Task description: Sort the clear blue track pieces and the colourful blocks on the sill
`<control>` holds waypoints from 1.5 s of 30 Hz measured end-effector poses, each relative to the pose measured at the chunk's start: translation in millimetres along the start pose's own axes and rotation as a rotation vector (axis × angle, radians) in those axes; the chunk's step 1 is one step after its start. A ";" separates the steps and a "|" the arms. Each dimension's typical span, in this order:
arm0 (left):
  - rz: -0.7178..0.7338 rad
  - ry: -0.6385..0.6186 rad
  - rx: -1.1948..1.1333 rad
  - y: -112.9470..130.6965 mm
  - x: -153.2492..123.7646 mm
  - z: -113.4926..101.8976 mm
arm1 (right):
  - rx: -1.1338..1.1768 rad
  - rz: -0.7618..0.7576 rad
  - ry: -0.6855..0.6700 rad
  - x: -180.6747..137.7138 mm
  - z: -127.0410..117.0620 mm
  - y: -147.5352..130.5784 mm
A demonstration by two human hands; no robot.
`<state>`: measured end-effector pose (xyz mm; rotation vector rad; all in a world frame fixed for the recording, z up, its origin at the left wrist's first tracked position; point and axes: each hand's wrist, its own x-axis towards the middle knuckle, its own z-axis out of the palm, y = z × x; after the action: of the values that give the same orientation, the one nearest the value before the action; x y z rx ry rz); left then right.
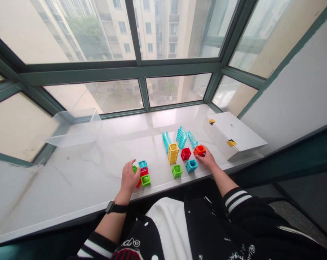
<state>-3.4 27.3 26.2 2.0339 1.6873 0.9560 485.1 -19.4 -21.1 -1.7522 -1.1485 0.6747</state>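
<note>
My left hand (129, 177) curls over the left side of a small cluster of toy blocks, with a green block (135, 169) between thumb and forefinger. In that cluster a blue block (143, 164), a red block (144, 171) and another green block (145, 180) sit in a row; more red shows under my hand. My right hand (206, 159) grips an orange-red cube block (199, 150) at the right. Close to it are a dark red block (185, 154), a blue cube block (191, 165) and a separate green cube block (177, 171).
A yellow block stack (173, 154) stands mid-counter. Behind it lie clear turquoise track pieces (182, 137). A white box (235, 131) sits at the right and a clear plastic bin (79, 135) at the left. Windows border the white counter (84, 180).
</note>
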 end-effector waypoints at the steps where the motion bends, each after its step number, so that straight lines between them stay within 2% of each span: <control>1: 0.007 -0.014 0.029 -1.2 5.5 5.2 | 0.024 0.013 -0.004 -1.2 -0.3 0.8; 4: 0.000 -0.057 0.081 -2.4 16.8 14.9 | 0.075 0.044 0.001 -8.6 -4.6 3.8; 7: -0.007 -0.063 0.089 -2.0 18.1 14.3 | 0.093 0.085 0.033 -20.6 -16.9 7.6; 11: 0.085 -0.056 0.097 0.0 9.2 7.0 | 0.114 0.083 0.191 -36.5 -42.2 1.9; 15: 0.156 -0.061 0.110 3.5 -0.7 8.1 | 0.103 -0.068 0.486 -48.1 -59.4 -37.8; 17: 0.158 -0.077 0.128 5.2 -4.3 12.3 | 0.116 -0.155 0.553 -54.7 -59.0 -71.6; 18: 0.157 -0.082 0.139 6.1 -5.9 14.5 | 0.118 -0.209 0.539 -58.8 -56.1 -90.7; 21: 0.167 -0.094 0.169 8.5 -9.9 19.0 | 0.106 -0.408 0.398 -74.7 -37.7 -149.2; 24: 0.202 -0.124 0.194 10.9 -13.7 18.6 | 0.166 -0.611 0.091 -91.7 -6.1 -197.1; 26: 0.239 -0.155 0.216 12.2 -15.8 16.7 | 0.113 -0.720 -0.217 -100.5 21.6 -217.9; 28: 0.277 -0.189 0.233 12.6 -17.1 15.1 | -0.039 -0.773 -0.491 -105.9 53.5 -229.2; 30: 0.301 -0.214 0.243 12.0 -17.5 14.4 | -0.241 -0.767 -0.636 -108.1 87.5 -232.5; 34: 0.325 -0.248 0.230 9.2 -16.7 14.5 | -0.617 -0.692 -0.781 -105.9 148.7 -226.8; 37: 0.328 -0.273 0.208 8.6 -16.1 13.7 | -0.764 -0.702 -0.833 -102.5 178.4 -220.5; 40: 0.330 -0.297 0.203 10.2 -15.9 11.9 | -0.810 -0.710 -0.880 -101.1 192.2 -214.7; 45: 0.338 -0.317 0.218 13.6 -15.4 10.2 | -0.755 -0.693 -0.862 -101.8 196.6 -204.7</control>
<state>12.4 11.0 23.0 2.5141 1.3558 0.5164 198.9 -3.2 72.6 -1.4260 -2.7157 0.5909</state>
